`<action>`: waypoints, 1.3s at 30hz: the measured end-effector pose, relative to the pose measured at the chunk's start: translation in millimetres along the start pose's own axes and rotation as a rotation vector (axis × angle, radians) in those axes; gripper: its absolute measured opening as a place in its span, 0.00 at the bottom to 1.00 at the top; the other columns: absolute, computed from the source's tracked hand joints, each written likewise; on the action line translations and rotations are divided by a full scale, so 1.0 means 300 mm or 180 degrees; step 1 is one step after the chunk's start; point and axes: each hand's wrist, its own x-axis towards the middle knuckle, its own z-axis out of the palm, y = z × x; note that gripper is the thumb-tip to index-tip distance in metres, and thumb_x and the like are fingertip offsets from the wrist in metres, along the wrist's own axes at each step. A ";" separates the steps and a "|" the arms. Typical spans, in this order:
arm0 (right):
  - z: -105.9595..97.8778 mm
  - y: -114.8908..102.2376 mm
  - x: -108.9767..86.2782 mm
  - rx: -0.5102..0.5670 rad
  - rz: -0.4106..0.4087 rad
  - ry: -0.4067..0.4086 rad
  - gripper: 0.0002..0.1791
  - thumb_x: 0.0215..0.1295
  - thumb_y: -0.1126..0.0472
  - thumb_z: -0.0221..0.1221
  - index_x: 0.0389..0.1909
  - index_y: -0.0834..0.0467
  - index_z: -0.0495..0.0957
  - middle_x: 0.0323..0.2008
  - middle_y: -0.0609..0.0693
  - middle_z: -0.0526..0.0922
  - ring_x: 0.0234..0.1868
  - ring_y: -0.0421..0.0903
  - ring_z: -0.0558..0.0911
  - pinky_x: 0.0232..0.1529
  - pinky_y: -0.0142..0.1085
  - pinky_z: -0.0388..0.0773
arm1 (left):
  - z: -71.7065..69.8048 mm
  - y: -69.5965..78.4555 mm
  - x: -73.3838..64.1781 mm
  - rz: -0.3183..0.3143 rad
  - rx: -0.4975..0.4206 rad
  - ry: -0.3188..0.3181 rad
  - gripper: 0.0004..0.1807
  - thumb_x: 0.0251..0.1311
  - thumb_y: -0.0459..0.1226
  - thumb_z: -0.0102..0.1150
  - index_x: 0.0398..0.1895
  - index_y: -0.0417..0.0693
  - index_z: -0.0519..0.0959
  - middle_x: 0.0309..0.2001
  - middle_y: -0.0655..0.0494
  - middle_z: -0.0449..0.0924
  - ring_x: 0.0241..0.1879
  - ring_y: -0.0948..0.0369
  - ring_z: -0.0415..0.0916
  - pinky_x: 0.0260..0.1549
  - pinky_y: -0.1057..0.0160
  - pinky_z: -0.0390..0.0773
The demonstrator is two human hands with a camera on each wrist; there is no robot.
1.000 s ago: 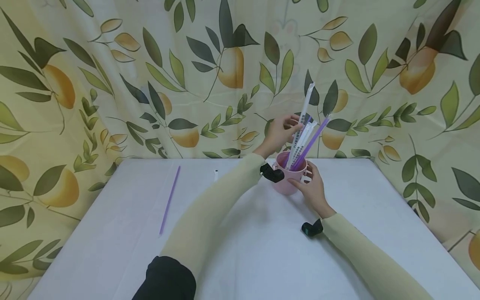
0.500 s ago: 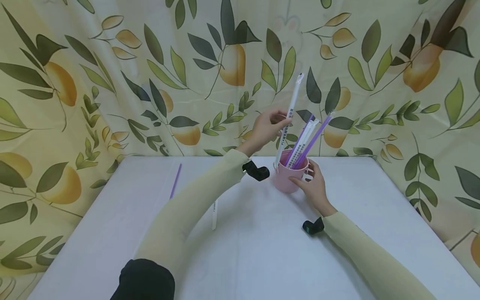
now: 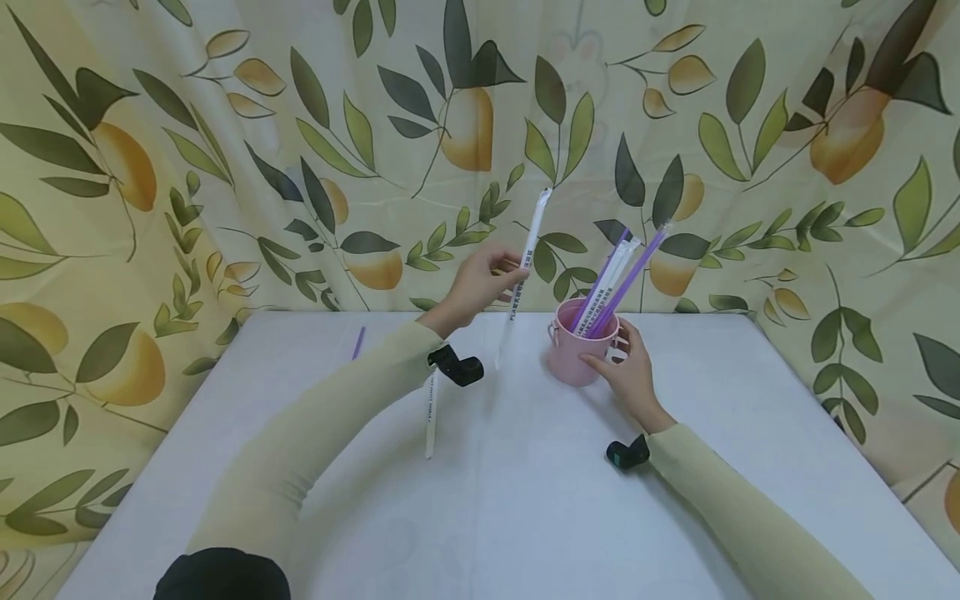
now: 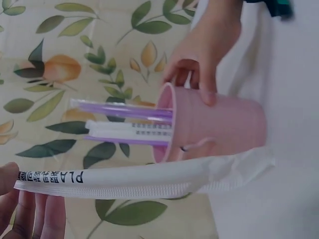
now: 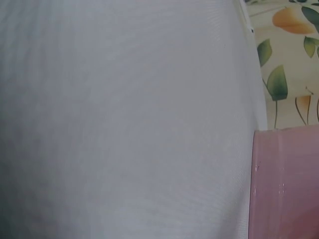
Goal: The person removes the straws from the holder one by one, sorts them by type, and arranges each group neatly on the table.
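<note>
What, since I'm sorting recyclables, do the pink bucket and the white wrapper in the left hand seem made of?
The pink bucket: smooth, softly glossy, with small glints near its rim; painted metal or hard plastic, I can't tell which.
The white wrapper: mostly matte, probably thin paper or film, judging by its creases and ribbed edge.

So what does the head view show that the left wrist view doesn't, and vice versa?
Head only: a loose purple straw and a loose white straw on the table. Left wrist only: ribbed edge of the held straw. Both: the left hand with that straw, right hand holding the pink cup, straws inside it, curtain.
</note>
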 end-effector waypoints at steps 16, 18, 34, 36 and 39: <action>-0.004 0.008 0.001 -0.0008 0.0045 0.0004 0.48 0.55 0.55 0.67 0.72 0.56 0.50 0.67 0.62 0.61 0.63 0.60 0.65 0.62 0.54 0.67 | -0.170 -0.160 -0.149 -0.0604 0.0339 0.0102 0.13 0.62 0.34 0.57 0.48 0.37 0.76 0.40 0.44 0.79 0.32 0.62 0.79 0.37 0.61 0.84; -0.004 0.007 0.002 -0.0008 0.0051 0.0010 0.48 0.55 0.55 0.67 0.72 0.56 0.49 0.67 0.62 0.61 0.63 0.60 0.65 0.62 0.54 0.67 | -0.191 -0.186 -0.163 -0.0705 0.0363 0.0145 0.13 0.62 0.34 0.57 0.48 0.37 0.76 0.40 0.44 0.79 0.32 0.62 0.79 0.36 0.62 0.84; -0.001 -0.001 0.003 -0.0016 0.0060 0.0007 0.47 0.56 0.55 0.66 0.72 0.56 0.49 0.67 0.62 0.61 0.64 0.60 0.65 0.62 0.54 0.67 | -0.258 -0.391 -0.248 -0.1463 0.0526 0.0451 0.15 0.61 0.36 0.58 0.49 0.37 0.75 0.44 0.40 0.80 0.36 0.55 0.80 0.37 0.61 0.84; -0.001 -0.002 0.003 -0.0016 0.0055 0.0008 0.47 0.56 0.55 0.66 0.72 0.56 0.50 0.67 0.62 0.61 0.64 0.60 0.65 0.62 0.54 0.67 | -0.257 -0.419 -0.259 -0.1544 0.0578 0.0472 0.15 0.62 0.36 0.58 0.49 0.37 0.75 0.44 0.40 0.80 0.37 0.55 0.80 0.37 0.61 0.84; 0.001 -0.002 0.004 -0.0007 0.0060 0.0001 0.47 0.55 0.55 0.67 0.71 0.56 0.50 0.67 0.62 0.61 0.63 0.60 0.65 0.62 0.53 0.67 | -0.258 -0.459 -0.275 -0.1609 0.0616 0.0497 0.15 0.61 0.36 0.58 0.48 0.37 0.75 0.42 0.41 0.80 0.35 0.56 0.80 0.35 0.63 0.84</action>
